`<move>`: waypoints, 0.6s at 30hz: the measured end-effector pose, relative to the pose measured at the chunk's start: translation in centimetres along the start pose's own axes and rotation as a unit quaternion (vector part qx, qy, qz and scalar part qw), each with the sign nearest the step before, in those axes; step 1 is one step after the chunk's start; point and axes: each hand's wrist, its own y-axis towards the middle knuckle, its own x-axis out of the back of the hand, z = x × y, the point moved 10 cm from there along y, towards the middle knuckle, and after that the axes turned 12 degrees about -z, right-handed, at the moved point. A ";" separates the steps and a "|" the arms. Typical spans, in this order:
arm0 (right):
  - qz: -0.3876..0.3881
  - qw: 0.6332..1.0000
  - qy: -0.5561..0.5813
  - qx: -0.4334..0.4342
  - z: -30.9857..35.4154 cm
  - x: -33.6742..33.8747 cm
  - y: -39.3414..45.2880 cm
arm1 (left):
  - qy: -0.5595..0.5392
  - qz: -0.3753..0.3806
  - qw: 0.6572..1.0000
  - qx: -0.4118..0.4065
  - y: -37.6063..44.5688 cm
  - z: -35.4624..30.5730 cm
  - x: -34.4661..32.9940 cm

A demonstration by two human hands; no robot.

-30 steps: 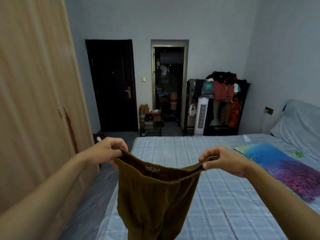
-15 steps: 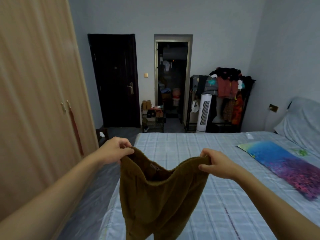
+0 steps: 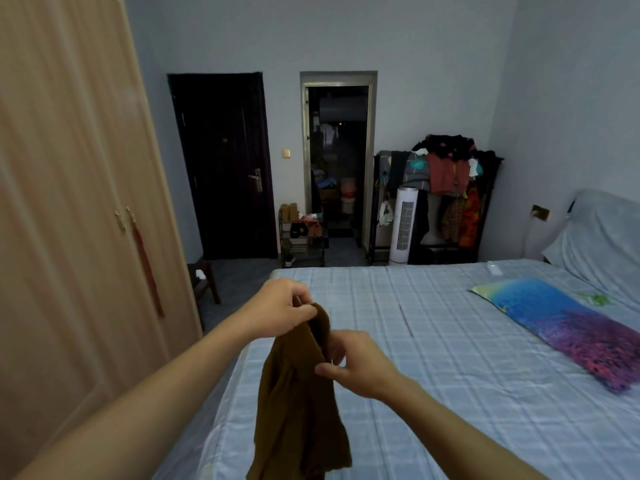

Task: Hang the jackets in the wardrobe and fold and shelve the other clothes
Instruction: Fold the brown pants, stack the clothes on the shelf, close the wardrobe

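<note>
The brown trousers (image 3: 298,403) hang bunched above the near corner of the bed (image 3: 433,358), waistband gathered at the top. The left hand (image 3: 280,308) pinches the waistband's upper end with curled fingers; the right hand (image 3: 356,365), just below and touching the cloth, grips the folded fabric (thumb pressed against it). A closed wooden wardrobe (image 3: 69,237) stands to the left. A blue-and-purple pillow (image 3: 561,323) lies on the checked sheet.
</note>
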 end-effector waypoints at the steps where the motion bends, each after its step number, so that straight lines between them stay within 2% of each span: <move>1: 0.002 1.000 0.021 -0.011 -0.5 -0.4 -0.3 | -0.001 0.000 1.000 -0.004 -0.1 0.0 0.1; 4: -0.012 0.995 0.089 -0.034 -1.4 -0.6 -1.1 | -0.007 -0.001 1.000 -0.007 -0.4 0.6 0.8; 8: -0.066 0.982 0.169 -0.047 -1.3 0.0 -1.4 | -0.025 -0.006 1.000 -0.007 -0.5 1.1 1.5; 10: -0.073 0.984 0.153 -0.045 -1.6 -0.3 -1.2 | -0.033 -0.011 0.999 -0.006 -0.5 1.1 1.7; 14: -0.066 0.996 0.048 -0.034 -3.7 -1.1 -1.2 | -0.031 -0.013 0.999 -0.009 -0.4 1.4 2.0; 18: -0.109 0.992 -0.022 -0.052 -6.3 1.2 -1.1 | 0.009 0.006 1.000 -0.023 -0.6 2.6 2.2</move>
